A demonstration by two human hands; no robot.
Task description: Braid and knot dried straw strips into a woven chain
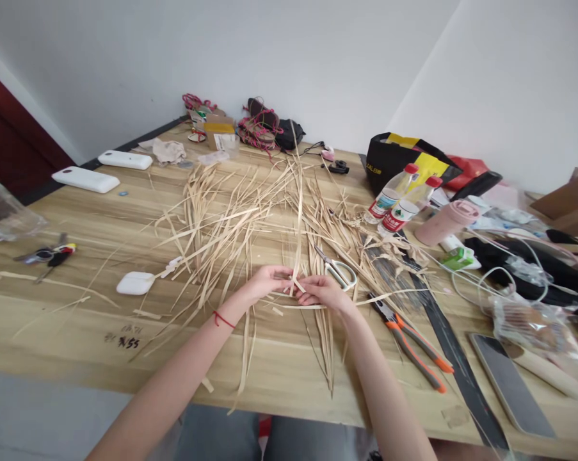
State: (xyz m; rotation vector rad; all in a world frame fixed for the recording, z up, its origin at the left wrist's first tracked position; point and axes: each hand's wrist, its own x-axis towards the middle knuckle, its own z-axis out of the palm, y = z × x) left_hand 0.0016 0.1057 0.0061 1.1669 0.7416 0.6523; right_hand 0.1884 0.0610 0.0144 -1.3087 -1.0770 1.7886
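Note:
Both my hands meet over the table near its front middle, around a small crossing of pale flat plant strips [295, 285]. My left hand [272, 282] pinches the strips from the left, fingertips at the crossing. From the right, my right hand [321, 291] has its fingers closed on the same strips. One long strip [299, 224] rises away from the crossing toward the back. Scissors [340, 272] with white handles lie just beyond my right hand. Loose strips [221, 230] spread in a wide tangle behind and left of my hands.
Orange-handled pliers [408, 346] lie to the right, near a phone [509, 384]. Two bottles [399, 202], a pink tumbler [447, 221] and a black-and-yellow bag [408, 163] stand at the back right. A white earphone case [135, 283] and small cutters [53, 255] lie left.

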